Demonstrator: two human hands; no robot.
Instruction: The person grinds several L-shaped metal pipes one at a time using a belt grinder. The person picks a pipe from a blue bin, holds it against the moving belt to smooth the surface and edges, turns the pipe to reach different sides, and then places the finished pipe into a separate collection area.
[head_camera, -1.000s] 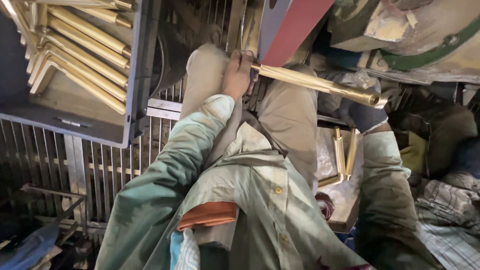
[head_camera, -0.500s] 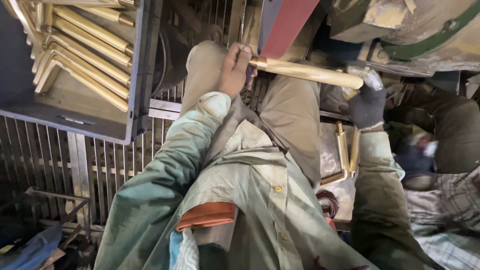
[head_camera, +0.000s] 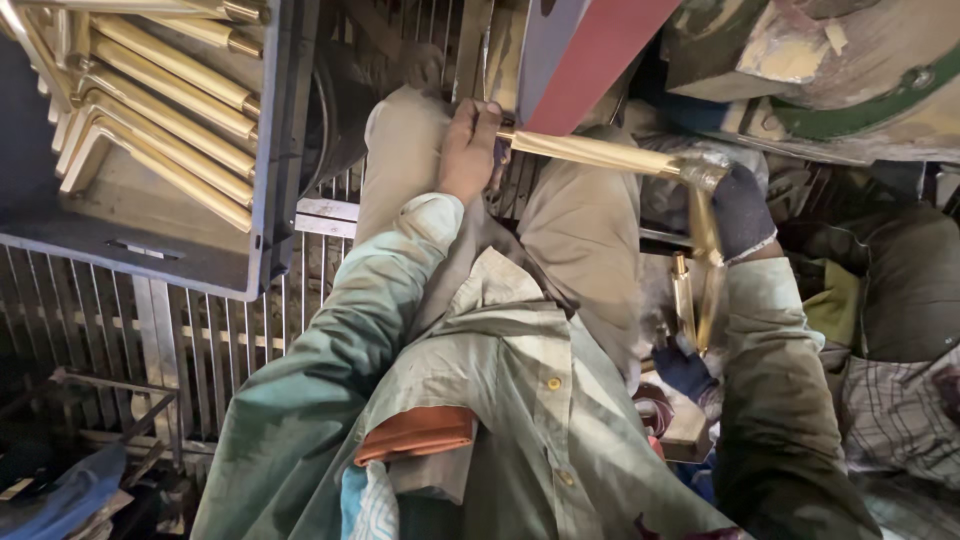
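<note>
My bare left hand (head_camera: 468, 150) grips the left end of a long brass bar (head_camera: 600, 153). That bar lies across my lap, with its top against a red sanding belt (head_camera: 600, 50). At the bar's right end it bends downward, and my right hand (head_camera: 742, 212), in a dark glove, is closed around that bend. Below the bend, more brass pieces (head_camera: 685, 300) stand near a blue glove (head_camera: 690, 372); whose glove it is I cannot tell.
A grey crate (head_camera: 200, 265) at the upper left holds several L-shaped brass bars (head_camera: 160, 110). A metal grate (head_camera: 150, 340) covers the floor on the left. A worn green machine housing (head_camera: 820, 70) is at the upper right, with cloth bundles (head_camera: 900, 290) below it.
The brass bar has shifted left and turned, so its bent end now points down. My gloved right hand has moved inward along it to the bend. My left hand keeps its grip.
</note>
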